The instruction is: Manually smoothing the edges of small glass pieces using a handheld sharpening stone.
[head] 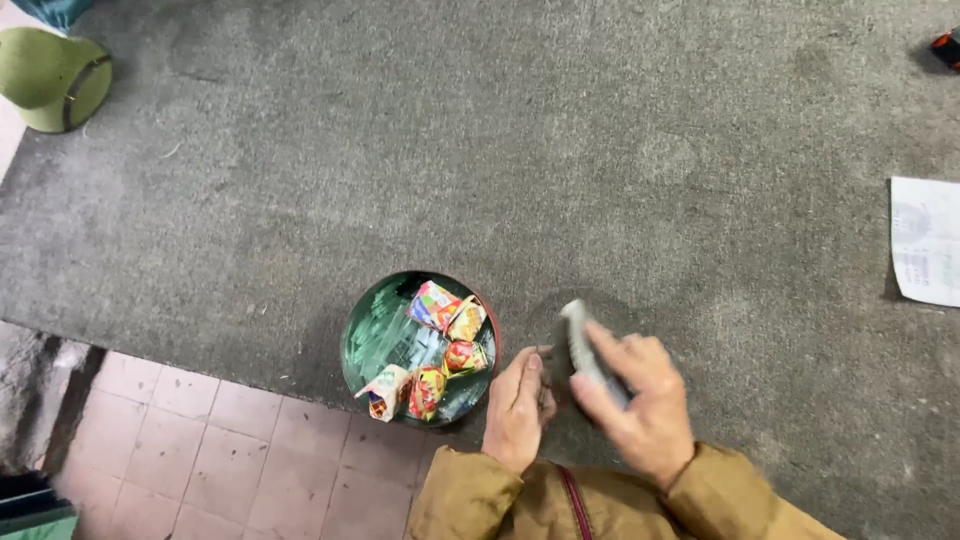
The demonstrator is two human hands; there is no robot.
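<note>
Grey flat packet (588, 352) in right hand (640, 405), beside left hand (517, 408).

grey object (592, 352) in right hand (640, 410): motion-blurred, kind unclear | paper sheet (925, 240) far right of hands: cut by edge | green helmet (50, 75) far upper left: cut off

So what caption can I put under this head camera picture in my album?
Two hands at a grey mat: the right hand holds a grey stack, the left hand rests beside a round tin of bright wrapped packets.
</note>
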